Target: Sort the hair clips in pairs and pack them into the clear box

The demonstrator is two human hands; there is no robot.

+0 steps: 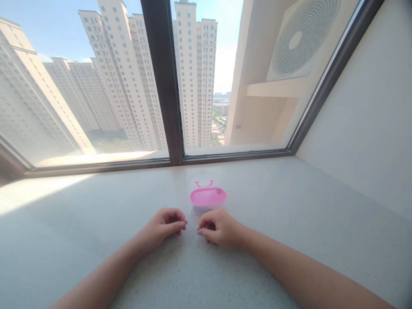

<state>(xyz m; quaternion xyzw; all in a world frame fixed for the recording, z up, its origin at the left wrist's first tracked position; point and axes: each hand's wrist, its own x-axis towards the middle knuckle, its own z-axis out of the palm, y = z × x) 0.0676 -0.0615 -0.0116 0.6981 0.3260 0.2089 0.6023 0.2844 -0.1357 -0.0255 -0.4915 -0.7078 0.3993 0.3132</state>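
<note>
Both of my hands hover low over the pale speckled sill, a small gap between them. My left hand (169, 222) is closed in a pinch, thumb against fingertips, with a tiny whitish bit showing at the tips. My right hand (216, 226) pinches in the same way, and a small pale spot shows at its fingertips too. What either one holds is too small to name. Just beyond my right hand stands an oval box with a pink lid (207, 196) and a see-through body. A curved pink strip (204, 184), like a handle, shows behind the lid.
The stone sill (96, 223) spreads around my hands. A window with a dark frame (175, 161) closes off the far side, and a white wall (360, 128) stands on the right. Outside are tall buildings and an air-conditioner unit (302, 38). Sunlight falls on the sill's left.
</note>
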